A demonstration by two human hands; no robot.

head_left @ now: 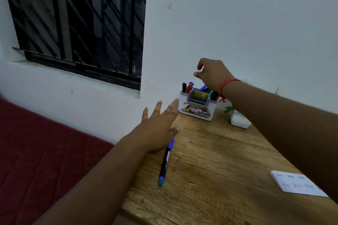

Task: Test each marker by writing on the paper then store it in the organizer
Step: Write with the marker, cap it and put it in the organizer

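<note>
Wooden desk (228, 151) sits against a white wall (237, 14); barred window (78, 20) at 10 o'clock, dark red mattress (36, 151) at 8 o'clock beside the desk edge.

Left hand (159, 126) near centre: fingers straight and spread, holding nothing, hovering over the cap end of the loose marker (165, 162). Marker lies flat on the desk near its left edge, blue cap pointing to 12, teal end to 6. Likely the next one to test, hence the reach; can't tell if the palm touches it.

Organizer (198, 104) at 1 o'clock, by the wall, several markers standing in it. Right hand (212, 76) just above it: fingers loosely curled, thumb and forefinger apart, gripping nothing. Reads as a marker just dropped in, though that's a guess. Red thread (228, 83) on that wrist.

Small white pot (239, 120) with a green plant just right of the organizer. Paper (296, 184) at 4 o'clock carries two rows of scribbles, so testing looks well along.
</note>
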